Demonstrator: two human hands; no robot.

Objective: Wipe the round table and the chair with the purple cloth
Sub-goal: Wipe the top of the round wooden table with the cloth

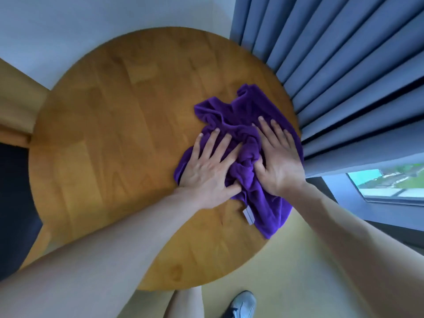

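Observation:
A crumpled purple cloth (234,115) with a small grey label lies on the right side of the round wooden table (114,134). My left hand (211,168) presses flat on the cloth's left part, fingers spread and straight. My right hand (277,157) presses flat on its right part, close to the table's right edge. One corner of the cloth hangs over the near right rim. At the far left edge of the view is a wooden chair (13,104) with a dark seat (13,203), partly cut off by the frame.
Blue pleated curtains (344,65) hang right behind the table's right rim. A window (390,184) is low on the right. A white wall stands behind the table. My leg and a light shoe (243,304) are on the pale floor below.

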